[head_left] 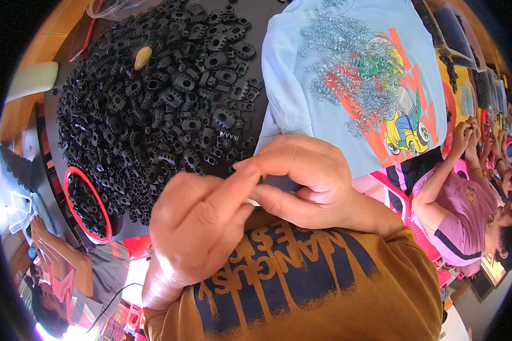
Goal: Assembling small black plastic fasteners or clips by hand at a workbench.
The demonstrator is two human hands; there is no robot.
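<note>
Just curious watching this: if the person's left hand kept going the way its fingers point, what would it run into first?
The left hand points up and to the right, its fingertips already meeting the right hand. So the right hand's fingers come first; the light blue printed shirt lies beyond, though depth is hard to judge.

Small-parts assembly workshop, hand-work line: 1 long dark table (279, 17) carries a big heap of identical black plastic parts (153, 108), a red-rimmed bowl (74, 176) with more of them, and a pile of small metal springs (352, 74) spread on a light blue printed cloth (290, 85). More trays of small parts (466, 45) run down the far end of the table. Other workers sit close along both sides, a person in a pink shirt (466, 210) at right and another person (68, 273) at lower left, all bent over hand work.
</note>
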